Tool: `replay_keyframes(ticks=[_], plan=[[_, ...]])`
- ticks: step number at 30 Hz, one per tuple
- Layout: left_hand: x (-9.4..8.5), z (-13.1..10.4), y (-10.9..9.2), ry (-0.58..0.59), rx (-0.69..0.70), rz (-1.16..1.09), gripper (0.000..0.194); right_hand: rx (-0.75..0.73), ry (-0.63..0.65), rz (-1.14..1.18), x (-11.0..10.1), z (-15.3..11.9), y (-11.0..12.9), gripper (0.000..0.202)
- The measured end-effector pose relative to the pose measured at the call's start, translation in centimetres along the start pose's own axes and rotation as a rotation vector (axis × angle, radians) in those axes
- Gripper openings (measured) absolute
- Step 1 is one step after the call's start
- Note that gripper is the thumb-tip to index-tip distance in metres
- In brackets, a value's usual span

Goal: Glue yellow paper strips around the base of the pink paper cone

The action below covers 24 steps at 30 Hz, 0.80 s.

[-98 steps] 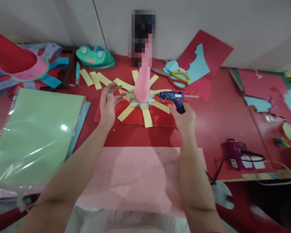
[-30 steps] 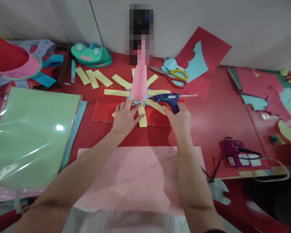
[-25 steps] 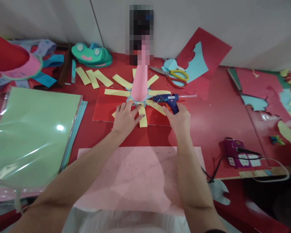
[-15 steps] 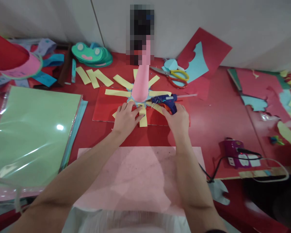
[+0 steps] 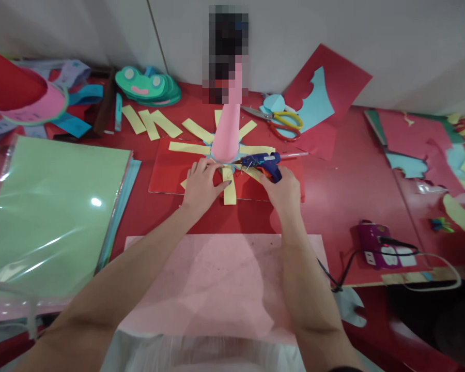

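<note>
A pink paper cone (image 5: 226,137) stands on a blue base, with yellow paper strips (image 5: 189,148) fanning out around it. Beneath them lies a red sheet (image 5: 166,173). In my right hand (image 5: 284,188) is a blue hot glue gun (image 5: 269,161), its nozzle pointing left at the foot of the cone and a clear glue stick out of its back. My left hand (image 5: 201,183) rests at the near left of the cone's base, fingertips by the nozzle. Its thumb is apart from the fingers, beside the near yellow strip (image 5: 229,192).
Scissors (image 5: 281,124) lie behind the glue gun, near cut blue and red paper. Green frog cutouts (image 5: 147,88) and loose yellow strips (image 5: 151,124) are at the back left. Packed green paper (image 5: 58,206) lies left, a pink sheet (image 5: 217,279) in front, a purple power socket (image 5: 377,243) right.
My left fingers have drawn back slightly from the near strip, and the thumb now stands further from them. The glue gun has tilted a little and stays at the cone's base.
</note>
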<state>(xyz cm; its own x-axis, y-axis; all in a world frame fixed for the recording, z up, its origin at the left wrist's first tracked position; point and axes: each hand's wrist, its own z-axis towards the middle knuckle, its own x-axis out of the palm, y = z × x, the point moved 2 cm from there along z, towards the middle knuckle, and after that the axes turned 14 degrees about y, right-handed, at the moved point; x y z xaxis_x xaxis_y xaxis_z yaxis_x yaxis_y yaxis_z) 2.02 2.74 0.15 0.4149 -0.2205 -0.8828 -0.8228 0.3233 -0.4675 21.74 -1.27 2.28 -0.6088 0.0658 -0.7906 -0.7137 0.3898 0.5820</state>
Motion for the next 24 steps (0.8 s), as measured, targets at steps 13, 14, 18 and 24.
replay_keyframes(ticks=[13, 14, 18, 24], plan=[[-0.08, 0.06, 0.13, 0.035, 0.028, -0.041, 0.007, 0.038, 0.024, 0.022, -0.25, -0.21, 0.49, 0.047], [-0.09, 0.06, 0.1, 0.038, 0.031, -0.04, 0.007, 0.036, 0.015, 0.017, -0.2, -0.18, 0.41, 0.046], [-0.08, 0.09, 0.0, 0.048, 0.025, -0.029, 0.01, 0.009, -0.009, 0.0, 0.06, 0.06, -0.01, 0.042], [-0.07, -0.1, -0.29, 0.068, 0.075, 0.035, 0.019, 0.038, 0.009, -0.008, -0.01, 0.0, 0.13, 0.034]])
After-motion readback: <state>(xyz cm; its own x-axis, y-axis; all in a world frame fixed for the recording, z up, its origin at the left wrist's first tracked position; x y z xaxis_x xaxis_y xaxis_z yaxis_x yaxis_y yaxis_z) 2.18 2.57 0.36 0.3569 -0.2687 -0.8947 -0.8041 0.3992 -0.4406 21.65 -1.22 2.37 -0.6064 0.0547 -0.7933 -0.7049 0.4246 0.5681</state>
